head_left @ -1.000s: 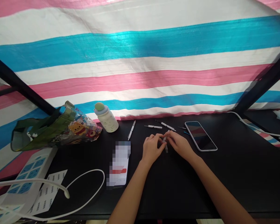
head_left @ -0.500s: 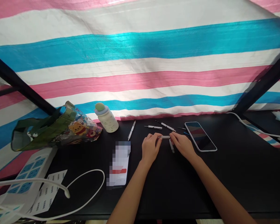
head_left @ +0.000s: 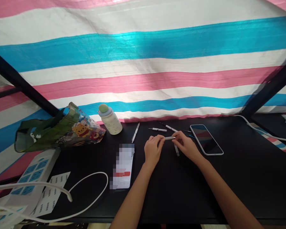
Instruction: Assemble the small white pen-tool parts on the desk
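Note:
My left hand (head_left: 153,149) is closed on one end of a short white pen barrel (head_left: 168,138), held level above the black desk. At the barrel's other end, my right hand (head_left: 184,143) pinches its tip with thumb and forefinger. Just below the barrel, a grey-white pen part (head_left: 176,149) lies on the desk. Behind my hands rest a white pen piece (head_left: 158,129) and another one (head_left: 171,128), with thin dark refills near them. A whole white pen (head_left: 135,132) lies to the left of these.
A lit phone (head_left: 123,167) lies left of my left arm, a dark phone (head_left: 206,140) right of my right hand. Farther left are a bottle (head_left: 111,121), a bag (head_left: 59,132), a power strip (head_left: 34,173) and a white cable (head_left: 95,200).
My right hand has lifted slightly, its fingers now bunched at the barrel's tip. The whole view has shifted a little, moving the desk items slightly to the right.

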Available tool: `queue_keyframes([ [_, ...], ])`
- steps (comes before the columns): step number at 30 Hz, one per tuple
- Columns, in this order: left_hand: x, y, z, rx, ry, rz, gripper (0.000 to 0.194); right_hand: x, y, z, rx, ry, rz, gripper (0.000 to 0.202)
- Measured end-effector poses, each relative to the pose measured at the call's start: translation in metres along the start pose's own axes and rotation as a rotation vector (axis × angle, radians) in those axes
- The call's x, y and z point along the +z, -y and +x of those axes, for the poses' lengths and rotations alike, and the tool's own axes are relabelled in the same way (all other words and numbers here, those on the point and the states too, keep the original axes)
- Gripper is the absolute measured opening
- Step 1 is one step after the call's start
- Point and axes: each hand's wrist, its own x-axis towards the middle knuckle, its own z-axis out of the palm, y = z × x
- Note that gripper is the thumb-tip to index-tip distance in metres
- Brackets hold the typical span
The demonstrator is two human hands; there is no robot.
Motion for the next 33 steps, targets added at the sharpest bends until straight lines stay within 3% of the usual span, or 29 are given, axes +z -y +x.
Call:
queue_keyframes([
  [6, 0.001, -0.001, 0.0, 0.01, -0.013, -0.004, 0.016, -0.003, 0.001, -0.001, 0.05, -0.034, -0.092, 0.031],
  [12, 0.002, 0.002, 0.0, -0.043, 0.008, 0.027, 0.014, 0.004, -0.006, 0.002, -0.01, 0.024, -0.006, 0.014],
  [17, 0.001, 0.0, 0.0, -0.041, 0.032, -0.024, 0.016, 0.003, -0.004, 0.0, 0.023, 0.001, 0.018, 0.02],
  [23, 0.0, -0.002, 0.0, -0.019, 0.06, -0.052, 0.017, 0.001, -0.001, -0.001, 0.005, 0.039, -0.11, 0.027],
  [33, 0.004, 0.002, 0.0, -0.043, 0.083, -0.017, 0.015, 0.004, -0.013, 0.003, -0.016, 0.024, -0.004, 0.012],
])
